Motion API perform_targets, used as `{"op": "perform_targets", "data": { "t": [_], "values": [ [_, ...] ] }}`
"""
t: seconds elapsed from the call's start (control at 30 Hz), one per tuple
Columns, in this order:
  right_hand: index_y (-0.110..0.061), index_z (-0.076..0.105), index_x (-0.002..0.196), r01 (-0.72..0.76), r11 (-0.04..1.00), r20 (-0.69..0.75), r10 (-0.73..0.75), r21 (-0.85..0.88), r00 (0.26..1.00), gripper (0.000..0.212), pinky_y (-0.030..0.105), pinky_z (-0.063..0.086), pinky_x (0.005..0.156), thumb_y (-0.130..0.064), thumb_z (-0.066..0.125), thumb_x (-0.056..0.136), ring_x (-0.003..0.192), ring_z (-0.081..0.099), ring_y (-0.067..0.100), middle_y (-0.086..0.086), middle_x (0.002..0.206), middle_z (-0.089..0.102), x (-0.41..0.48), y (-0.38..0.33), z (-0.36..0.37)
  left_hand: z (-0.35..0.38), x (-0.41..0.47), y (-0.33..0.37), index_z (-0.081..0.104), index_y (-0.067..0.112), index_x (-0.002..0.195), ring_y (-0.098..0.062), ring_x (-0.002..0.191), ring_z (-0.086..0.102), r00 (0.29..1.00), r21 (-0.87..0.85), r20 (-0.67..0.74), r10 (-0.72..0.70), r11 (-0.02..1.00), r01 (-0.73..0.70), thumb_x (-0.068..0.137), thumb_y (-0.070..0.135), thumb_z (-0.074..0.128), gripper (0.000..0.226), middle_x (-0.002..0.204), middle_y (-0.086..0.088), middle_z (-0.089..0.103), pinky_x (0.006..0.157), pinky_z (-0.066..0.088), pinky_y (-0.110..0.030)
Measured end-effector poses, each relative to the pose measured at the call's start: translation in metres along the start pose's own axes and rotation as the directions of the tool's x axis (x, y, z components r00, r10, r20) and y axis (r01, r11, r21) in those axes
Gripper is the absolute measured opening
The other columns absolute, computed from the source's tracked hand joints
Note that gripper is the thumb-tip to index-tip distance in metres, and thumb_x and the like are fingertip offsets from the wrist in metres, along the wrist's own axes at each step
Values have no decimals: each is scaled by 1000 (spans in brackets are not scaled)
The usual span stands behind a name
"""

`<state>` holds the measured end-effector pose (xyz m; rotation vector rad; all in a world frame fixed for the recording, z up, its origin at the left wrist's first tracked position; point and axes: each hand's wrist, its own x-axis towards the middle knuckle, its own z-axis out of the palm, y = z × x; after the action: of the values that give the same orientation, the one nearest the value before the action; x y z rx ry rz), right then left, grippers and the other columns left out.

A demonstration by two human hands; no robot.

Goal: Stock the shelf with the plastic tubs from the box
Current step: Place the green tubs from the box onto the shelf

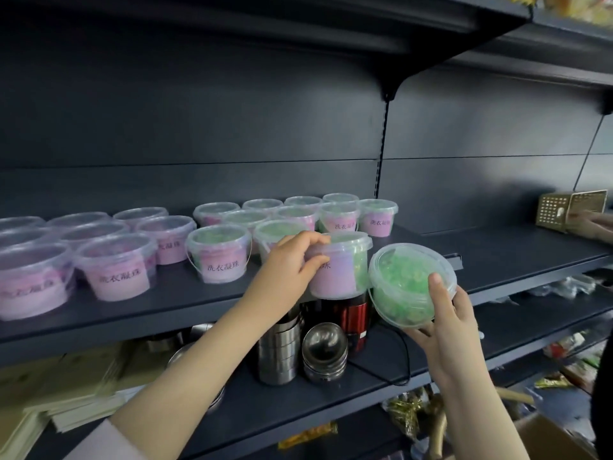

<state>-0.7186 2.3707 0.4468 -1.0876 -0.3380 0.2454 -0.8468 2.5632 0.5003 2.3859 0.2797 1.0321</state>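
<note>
Well, stocked tubs (pixel 217 255) crowd the left of the shelf (pixel 504 257). Your left hand (pixel 290 265) grips the upright tub (pixel 345 270) by its wall at the shelf's near edge. Your right hand (pixel 447 327) cups the tilted tub (pixel 403 287) just right of it, off the shelf. Likely light, stiff, slick: grasp the wall under the lid rim.

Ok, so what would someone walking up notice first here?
Probably the hands mid-frame: the left hand grips a pink-labelled tub at the front edge of the dark shelf. The right hand holds a second tub, tilted, its green contents showing. To the left, rows of matching tubs line the shelf, with stacked steel cups underneath.
</note>
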Motion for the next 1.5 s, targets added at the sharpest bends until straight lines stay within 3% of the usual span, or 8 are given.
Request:
{"op": "perform_targets", "data": {
  "t": [0.43, 0.7, 0.87, 1.03, 1.13, 1.3, 1.4, 1.5],
  "values": [
    [-27, 47, 124, -20, 1000, -7, 20, -4, 1000, 40, 35, 58, 72, -44, 59, 90, 108, 63, 18, -4, 121, 59, 114, -1, -12, 81, 72, -15, 58, 16, 118, -13, 119, 45, 998, 355, -24, -65, 932, 69, 94, 27, 55, 26, 116, 1, 59, 76, 51, -41],
    [-21, 47, 127, -2, 995, 77, 10, -96, 997, 70, 46, 59, 78, -57, 73, 73, 108, 64, 19, 2, 125, 58, 180, 16, 3, 91, 96, -35, 62, 22, 115, -14, 113, 49, 999, 478, -37, -31, 877, 45, 87, 27, 65, 29, 105, 5, 66, 72, 50, -36],
    [-28, 44, 121, 113, 927, 166, -56, -358, 985, 59, 18, 44, 80, -51, 74, 75, 103, 54, 1, -17, 116, 51, 198, 24, 7, 94, 104, -38, 61, 26, 112, -11, 109, 50, 999, 538, -50, -1, 842, 28, 87, 33, 63, 25, 99, 8, 66, 66, 46, -30],
    [-25, 35, 128, 244, 860, 233, -152, -447, 961, 75, 31, 39, 103, -41, 81, 71, 127, 42, 7, -7, 143, 39, 208, 34, 6, 99, 108, -43, 62, 28, 100, -11, 97, 54, 993, 582, -105, 46, 813, 24, 82, 36, 69, 21, 84, 14, 67, 54, 45, -26],
    [-35, 20, 142, 280, 895, 305, -175, -347, 936, 87, 18, 43, 96, -27, 78, 78, 124, 47, 5, -7, 143, 42, 213, 40, 3, 100, 109, -44, 63, 27, 97, -12, 91, 56, 990, 584, -116, 76, 812, 6, 80, 34, 72, 20, 79, 14, 66, 52, 46, -26],
    [-33, 32, 138, 411, 771, 310, -287, -487, 906, 82, 35, 45, 101, -37, 81, 73, 117, 47, 6, -7, 132, 37, 214, 50, -2, 100, 109, -46, 64, 27, 96, -14, 88, 58, 987, 599, -129, 95, 801, 1, 77, 32, 75, 21, 76, 14, 65, 49, 44, -25],
    [-30, 38, 135, 487, 730, 373, -333, -480, 866, 76, 38, 36, 108, -46, 76, 71, 135, 30, 6, -10, 146, 24, 215, 50, -11, 102, 110, -46, 64, 27, 95, -14, 86, 57, 987, 621, -128, 97, 784, 4, 77, 33, 74, 21, 74, 14, 66, 48, 39, -22],
    [-26, 45, 127, 529, 754, 495, -314, -389, 810, 52, 32, 29, 112, -22, 73, 83, 140, 28, 1, -17, 151, 33, 222, 40, -24, 102, 110, -46, 64, 27, 95, -14, 85, 57, 987, 632, -127, 102, 775, 1, 77, 34, 74, 22, 70, 13, 64, 48, 40, -23]
  ]
}}
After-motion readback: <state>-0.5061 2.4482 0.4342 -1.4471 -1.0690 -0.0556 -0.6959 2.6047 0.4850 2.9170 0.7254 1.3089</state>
